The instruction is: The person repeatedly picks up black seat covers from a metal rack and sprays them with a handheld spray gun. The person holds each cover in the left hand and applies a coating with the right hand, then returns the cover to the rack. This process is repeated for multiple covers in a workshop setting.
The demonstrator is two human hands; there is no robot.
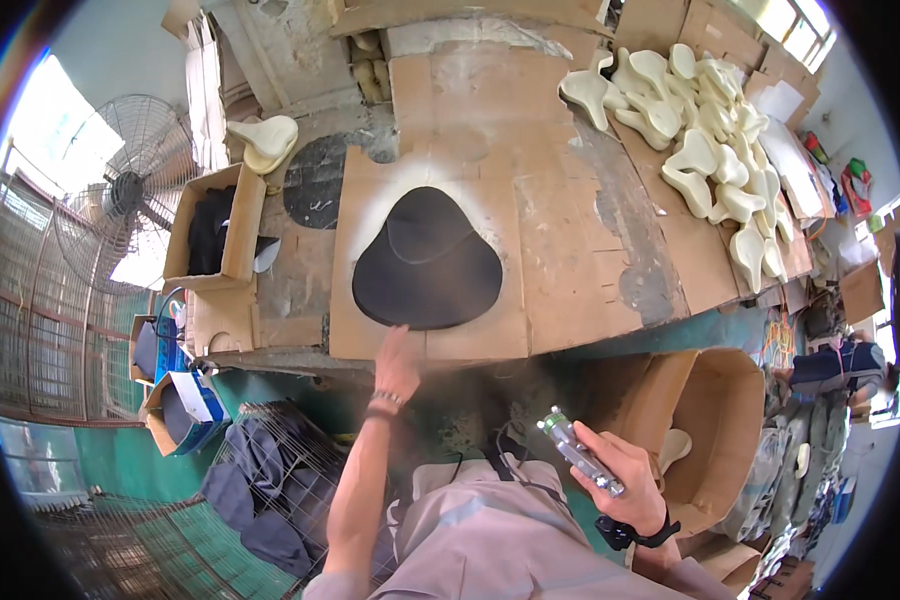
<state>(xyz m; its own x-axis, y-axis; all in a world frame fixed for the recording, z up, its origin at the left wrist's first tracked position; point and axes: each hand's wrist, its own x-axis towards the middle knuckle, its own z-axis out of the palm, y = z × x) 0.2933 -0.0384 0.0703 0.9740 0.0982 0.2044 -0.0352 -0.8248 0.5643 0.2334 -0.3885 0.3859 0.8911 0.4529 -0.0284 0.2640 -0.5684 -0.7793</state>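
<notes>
A black saddle cover point(430, 255), rounded and roughly triangular, lies flat on a cardboard sheet point(490, 335) with a pale overspray halo around it. My left hand point(398, 368) reaches to the cover's near edge. Its fingers are smeared by motion, so I cannot tell whether they pinch the edge. At the lower right, my right hand point(630, 478) is closed around a small silver spray gun point(580, 455). The gun is held off the table, its nozzle end toward the upper left.
Cream foam saddle pads point(695, 155) are heaped at the table's far right. A cardboard box point(240, 225) of black pieces and a wire fan point(125, 190) stand left. A large open carton point(735, 440) is right of me. Dark fabric pieces point(260, 480) lie on a wire rack below left.
</notes>
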